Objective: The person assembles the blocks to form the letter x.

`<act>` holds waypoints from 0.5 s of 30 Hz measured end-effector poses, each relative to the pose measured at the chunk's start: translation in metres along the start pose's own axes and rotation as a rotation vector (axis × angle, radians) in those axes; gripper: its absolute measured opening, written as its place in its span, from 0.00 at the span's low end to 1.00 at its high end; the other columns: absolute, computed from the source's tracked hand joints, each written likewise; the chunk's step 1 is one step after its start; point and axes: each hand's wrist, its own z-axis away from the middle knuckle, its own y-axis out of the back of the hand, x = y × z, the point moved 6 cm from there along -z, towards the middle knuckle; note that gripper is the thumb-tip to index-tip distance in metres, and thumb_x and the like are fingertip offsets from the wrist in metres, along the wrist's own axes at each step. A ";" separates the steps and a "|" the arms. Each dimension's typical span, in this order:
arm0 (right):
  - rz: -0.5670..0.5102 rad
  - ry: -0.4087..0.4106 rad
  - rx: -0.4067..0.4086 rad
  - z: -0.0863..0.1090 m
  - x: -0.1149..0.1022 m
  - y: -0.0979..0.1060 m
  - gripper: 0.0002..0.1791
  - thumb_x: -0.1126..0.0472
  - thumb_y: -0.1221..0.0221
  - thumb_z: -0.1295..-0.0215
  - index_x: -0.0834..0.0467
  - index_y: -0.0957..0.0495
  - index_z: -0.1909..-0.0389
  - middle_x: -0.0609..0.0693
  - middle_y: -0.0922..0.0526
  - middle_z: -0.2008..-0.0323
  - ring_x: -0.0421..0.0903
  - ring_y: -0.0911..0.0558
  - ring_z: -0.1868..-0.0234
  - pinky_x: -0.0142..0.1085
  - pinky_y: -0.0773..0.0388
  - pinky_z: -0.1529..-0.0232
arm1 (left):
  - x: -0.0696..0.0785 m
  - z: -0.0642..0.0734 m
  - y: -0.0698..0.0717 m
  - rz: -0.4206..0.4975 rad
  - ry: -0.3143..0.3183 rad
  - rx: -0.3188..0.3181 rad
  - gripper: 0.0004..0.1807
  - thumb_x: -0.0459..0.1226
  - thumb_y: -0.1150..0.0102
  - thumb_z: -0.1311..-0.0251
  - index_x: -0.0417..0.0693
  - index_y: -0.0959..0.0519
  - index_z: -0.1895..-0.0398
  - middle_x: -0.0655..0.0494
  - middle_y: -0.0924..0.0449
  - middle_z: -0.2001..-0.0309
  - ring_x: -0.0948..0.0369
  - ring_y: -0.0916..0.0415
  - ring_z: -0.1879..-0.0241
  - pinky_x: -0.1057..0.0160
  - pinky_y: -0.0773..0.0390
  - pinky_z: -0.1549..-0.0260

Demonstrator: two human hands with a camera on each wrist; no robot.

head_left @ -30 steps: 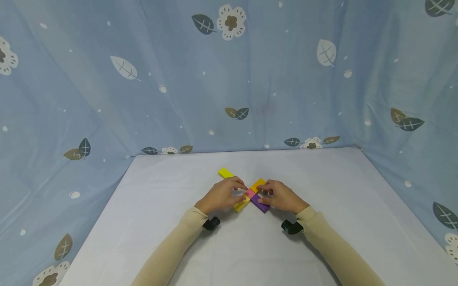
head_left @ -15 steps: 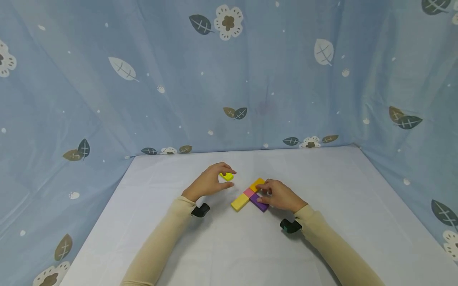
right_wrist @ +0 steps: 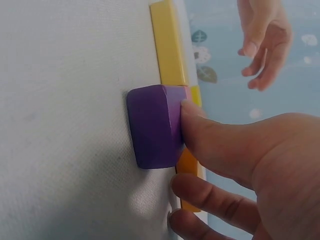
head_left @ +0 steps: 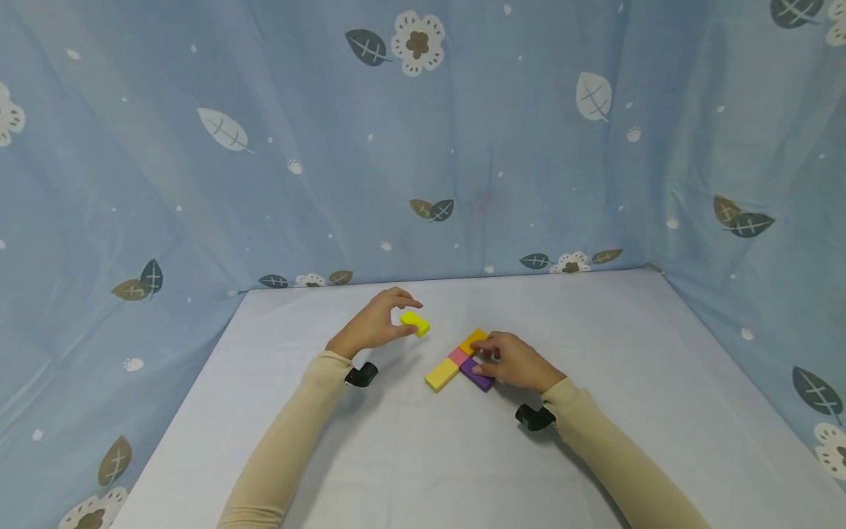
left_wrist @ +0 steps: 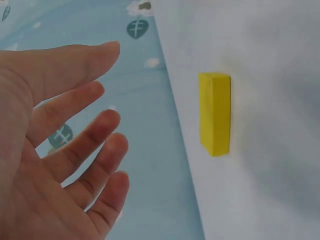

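Note:
My left hand (head_left: 371, 320) hovers at a bright yellow block (head_left: 415, 323) with its thumb and fingers spread apart. The left wrist view shows a gap between this hand and the block (left_wrist: 215, 115). My right hand (head_left: 521, 364) rests on the joined blocks: its thumb touches the top of the purple block (right_wrist: 152, 127), and its fingertips reach the orange block (right_wrist: 187, 167). A pink block (head_left: 457, 356) sits between the orange block and a pale yellow block (head_left: 441, 375). The purple block branches from the pink one toward the right hand.
A white cloth (head_left: 423, 455) covers the table. Behind it and at both sides hangs a blue curtain (head_left: 330, 184) with leaves and flowers. Dark wrist cameras (head_left: 535, 417) sit below both wrists.
My left hand has left the pink and pale yellow blocks, moving left and away from the body to the bright yellow block. The right hand keeps its place on the blocks.

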 end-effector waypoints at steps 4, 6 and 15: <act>0.001 -0.002 -0.004 -0.001 0.000 -0.001 0.27 0.55 0.29 0.36 0.62 0.19 0.38 0.48 0.18 0.60 0.44 0.27 0.62 0.31 0.29 0.67 | -0.004 -0.003 0.000 0.020 0.016 -0.003 0.23 0.40 0.29 0.37 0.51 0.18 0.38 0.48 0.25 0.36 0.46 0.27 0.35 0.44 0.27 0.32; 0.006 -0.001 -0.004 -0.001 0.000 -0.001 0.27 0.55 0.29 0.36 0.62 0.19 0.38 0.48 0.18 0.60 0.44 0.27 0.62 0.31 0.28 0.67 | -0.006 -0.004 -0.001 0.019 0.025 -0.008 0.23 0.39 0.29 0.37 0.51 0.18 0.38 0.48 0.26 0.35 0.45 0.29 0.33 0.44 0.28 0.31; 0.000 -0.001 0.003 0.000 -0.002 0.001 0.26 0.56 0.29 0.36 0.63 0.18 0.39 0.49 0.17 0.59 0.45 0.27 0.63 0.31 0.29 0.67 | -0.020 -0.013 -0.006 0.014 0.083 -0.028 0.25 0.39 0.30 0.36 0.49 0.19 0.36 0.48 0.29 0.33 0.46 0.36 0.29 0.41 0.31 0.30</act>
